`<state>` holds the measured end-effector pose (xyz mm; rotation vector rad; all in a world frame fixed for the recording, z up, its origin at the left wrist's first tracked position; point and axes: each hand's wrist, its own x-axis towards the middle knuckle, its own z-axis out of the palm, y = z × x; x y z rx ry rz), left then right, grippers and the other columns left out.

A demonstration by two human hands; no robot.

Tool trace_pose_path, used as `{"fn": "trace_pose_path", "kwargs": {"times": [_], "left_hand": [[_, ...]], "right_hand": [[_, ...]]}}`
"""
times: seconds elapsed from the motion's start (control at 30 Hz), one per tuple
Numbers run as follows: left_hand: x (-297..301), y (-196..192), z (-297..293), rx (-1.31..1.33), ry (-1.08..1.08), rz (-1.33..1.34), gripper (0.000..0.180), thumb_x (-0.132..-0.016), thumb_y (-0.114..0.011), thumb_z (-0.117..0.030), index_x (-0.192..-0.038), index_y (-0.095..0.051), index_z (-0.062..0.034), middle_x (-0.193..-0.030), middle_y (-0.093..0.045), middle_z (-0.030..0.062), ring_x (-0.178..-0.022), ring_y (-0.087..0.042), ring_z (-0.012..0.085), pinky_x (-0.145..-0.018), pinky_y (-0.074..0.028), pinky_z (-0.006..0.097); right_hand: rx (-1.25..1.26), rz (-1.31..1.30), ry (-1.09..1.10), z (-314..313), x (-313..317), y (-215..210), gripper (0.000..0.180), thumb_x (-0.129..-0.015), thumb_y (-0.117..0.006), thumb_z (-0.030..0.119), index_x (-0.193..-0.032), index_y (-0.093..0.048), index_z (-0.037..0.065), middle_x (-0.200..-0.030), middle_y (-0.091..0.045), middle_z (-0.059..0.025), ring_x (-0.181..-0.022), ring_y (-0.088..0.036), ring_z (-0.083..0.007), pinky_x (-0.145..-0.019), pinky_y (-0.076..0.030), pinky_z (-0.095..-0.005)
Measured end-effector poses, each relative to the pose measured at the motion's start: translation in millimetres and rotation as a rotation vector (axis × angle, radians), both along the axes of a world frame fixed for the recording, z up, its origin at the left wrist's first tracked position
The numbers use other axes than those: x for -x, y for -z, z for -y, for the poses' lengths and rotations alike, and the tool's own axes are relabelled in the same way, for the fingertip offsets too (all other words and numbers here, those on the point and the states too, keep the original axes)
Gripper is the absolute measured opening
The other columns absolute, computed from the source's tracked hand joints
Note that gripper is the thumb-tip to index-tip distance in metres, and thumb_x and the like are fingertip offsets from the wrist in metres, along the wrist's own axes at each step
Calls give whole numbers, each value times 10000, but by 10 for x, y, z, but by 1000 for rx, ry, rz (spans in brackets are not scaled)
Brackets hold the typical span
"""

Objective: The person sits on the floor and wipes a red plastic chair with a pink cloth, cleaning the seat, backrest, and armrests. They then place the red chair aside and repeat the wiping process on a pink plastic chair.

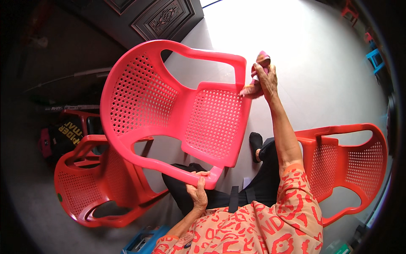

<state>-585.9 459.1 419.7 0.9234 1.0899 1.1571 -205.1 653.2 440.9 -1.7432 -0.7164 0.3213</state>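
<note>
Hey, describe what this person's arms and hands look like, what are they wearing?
Both forearms are bare. The left hand and right hand wear no gloves; I can make out no rings or watch. Short sleeves of a peach top with bold orange-red blotches and letter shapes cover the upper arms.

a home entrance hall: carved dark door (163,17), red plastic chairs (91,186), grey floor (321,72)

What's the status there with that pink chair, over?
Left hand grips the pink perforated plastic chair by its armrest. Right hand presses a pink cloth on its seat edge. Nothing in the way.
</note>
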Motion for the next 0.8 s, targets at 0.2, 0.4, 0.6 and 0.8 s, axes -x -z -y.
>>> {"fn": "trace_pose_path", "kwargs": {"times": [0.2, 0.4, 0.6, 0.8], "left_hand": [[99, -306, -15, 127, 163, -350, 321, -917, -597, -197, -1103, -512, 50, -1012, -635, 128, -922, -578, 179, -897, -431, 299], [437, -758, -29, -367, 251, -830, 127, -787, -715, -49, -889, -648, -16, -761, -669, 95, -684, -662, 194, -655, -532, 298], [91, -936, -468, -857, 223, -938, 208, -721, -696, 39, -896, -615, -38, -872, -631, 97, -886, -606, 288, -796, -482, 380], [-74, -590, -681, -722, 320, -1108, 188, -751, -699, -143, -914, -629, -82, -880, -639, 53, -862, -591, 245, -804, -428, 398]], "right_hand": [[219, -437, -357, 692, 349, 154, 757, -834, -540, 615, -1296, -392, 33, -1138, -560, -165, -1053, -544, -256, -924, -430, -377], [364, -513, -632, 913, 442, 160, 291, -851, -620, 216, -1052, -640, 6, -882, -637, -29, -774, -570, -93, -692, -476, -249], [79, -516, -624, 693, 660, 356, 231, -874, -613, 127, -1072, -624, 8, -901, -639, -13, -754, -572, -62, -670, -474, -203], [472, 149, -169, 652, 738, 1062, 384, -807, -642, 279, -1089, -515, 52, -1116, -546, -274, -995, -568, -459, -812, -480, -530]]}}
